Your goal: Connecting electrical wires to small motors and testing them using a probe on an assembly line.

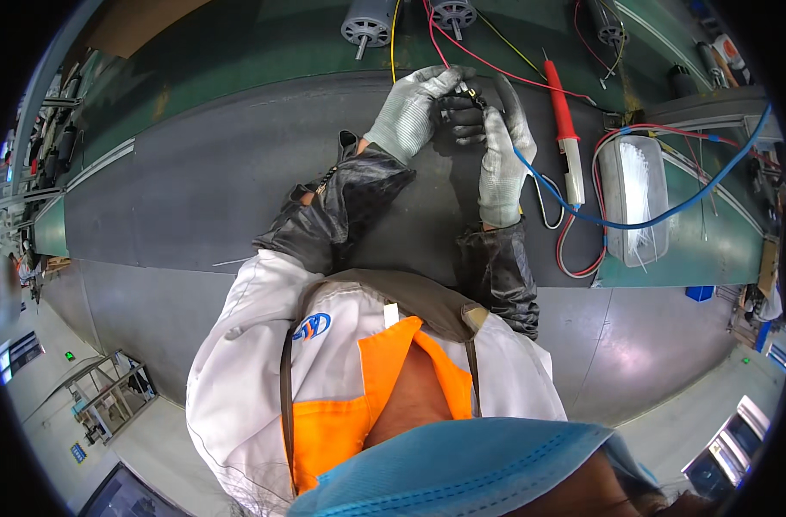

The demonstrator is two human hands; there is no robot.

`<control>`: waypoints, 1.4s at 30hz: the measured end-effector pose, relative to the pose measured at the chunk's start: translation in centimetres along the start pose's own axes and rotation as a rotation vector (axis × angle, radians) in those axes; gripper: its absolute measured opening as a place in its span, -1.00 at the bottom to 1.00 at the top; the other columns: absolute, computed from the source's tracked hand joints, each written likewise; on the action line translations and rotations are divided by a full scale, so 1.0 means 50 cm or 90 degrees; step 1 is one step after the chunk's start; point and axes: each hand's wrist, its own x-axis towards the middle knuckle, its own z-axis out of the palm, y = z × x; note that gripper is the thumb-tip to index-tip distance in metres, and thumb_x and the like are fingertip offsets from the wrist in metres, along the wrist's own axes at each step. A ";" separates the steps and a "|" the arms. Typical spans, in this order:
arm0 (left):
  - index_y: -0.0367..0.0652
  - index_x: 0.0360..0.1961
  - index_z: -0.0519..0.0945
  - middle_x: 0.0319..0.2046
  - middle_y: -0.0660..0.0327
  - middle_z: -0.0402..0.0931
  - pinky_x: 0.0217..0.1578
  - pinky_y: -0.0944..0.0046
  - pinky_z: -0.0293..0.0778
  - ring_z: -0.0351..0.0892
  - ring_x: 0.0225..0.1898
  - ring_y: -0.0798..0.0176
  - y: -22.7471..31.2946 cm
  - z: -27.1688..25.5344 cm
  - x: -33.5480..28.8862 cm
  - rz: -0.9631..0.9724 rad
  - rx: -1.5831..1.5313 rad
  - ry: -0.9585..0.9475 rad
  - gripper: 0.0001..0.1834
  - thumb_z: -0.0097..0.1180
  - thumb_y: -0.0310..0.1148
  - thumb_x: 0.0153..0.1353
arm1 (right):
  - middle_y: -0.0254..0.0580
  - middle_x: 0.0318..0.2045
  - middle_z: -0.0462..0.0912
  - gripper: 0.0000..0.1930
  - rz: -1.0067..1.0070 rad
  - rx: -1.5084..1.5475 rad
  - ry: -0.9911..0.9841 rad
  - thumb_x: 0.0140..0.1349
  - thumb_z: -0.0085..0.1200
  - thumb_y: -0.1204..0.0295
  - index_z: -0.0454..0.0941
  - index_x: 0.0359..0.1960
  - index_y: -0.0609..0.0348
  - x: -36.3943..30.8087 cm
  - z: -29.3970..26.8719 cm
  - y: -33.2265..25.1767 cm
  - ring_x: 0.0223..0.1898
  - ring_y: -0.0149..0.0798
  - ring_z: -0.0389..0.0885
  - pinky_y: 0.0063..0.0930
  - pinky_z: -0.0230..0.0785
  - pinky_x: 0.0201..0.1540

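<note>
My left hand (410,112), in a grey-white knit glove, pinches the end of a red wire (439,50) that comes down from a motor (453,13) at the far edge. Facing it, my gloved right hand (503,151) has its fingers closed on a small black clip-like piece (476,98) with a bit of bright metal. Both sets of fingertips nearly meet there, so the exact contact is hidden. A blue cable (651,222) runs from beside my right hand and arcs to the right. Right of that hand lies a red-and-white test probe (564,121).
A second motor (369,24) with a yellow wire stands at the far left, a third (613,33) at the far right. A clear plastic box (617,237) holds white cable ties. Red and white leads loop beside it. A black mat (238,189) covers the green bench.
</note>
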 end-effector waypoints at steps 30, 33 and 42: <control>-0.29 0.24 0.48 0.16 0.02 0.56 0.19 0.07 0.52 0.59 0.14 0.07 0.032 -0.069 -0.008 -0.025 0.063 -0.030 -0.58 0.03 -0.25 0.50 | 0.13 0.00 0.68 -0.48 -0.176 -0.243 0.074 0.41 -0.03 0.41 0.33 0.39 0.20 -0.009 0.059 0.101 -0.04 0.14 0.69 -0.11 0.56 0.00; -0.24 0.18 0.54 0.17 0.02 0.57 0.21 0.03 0.53 0.58 0.18 0.06 0.033 -0.060 -0.017 -0.023 0.081 0.035 -0.63 0.02 -0.24 0.50 | 0.17 -0.03 0.68 -0.46 -0.147 -0.232 0.058 0.41 -0.07 0.39 0.28 0.43 0.20 -0.010 0.055 0.097 -0.19 0.12 0.73 -0.18 0.58 -0.13; -0.24 0.19 0.55 0.15 0.08 0.60 0.21 0.07 0.53 0.60 0.15 0.13 0.052 -0.078 -0.013 -0.021 0.098 0.002 -0.62 0.01 -0.23 0.51 | 0.16 -0.07 0.69 -0.48 -0.116 -0.197 0.048 0.40 -0.05 0.40 0.31 0.39 0.18 -0.001 0.073 0.086 -0.10 0.23 0.67 -0.01 0.53 -0.05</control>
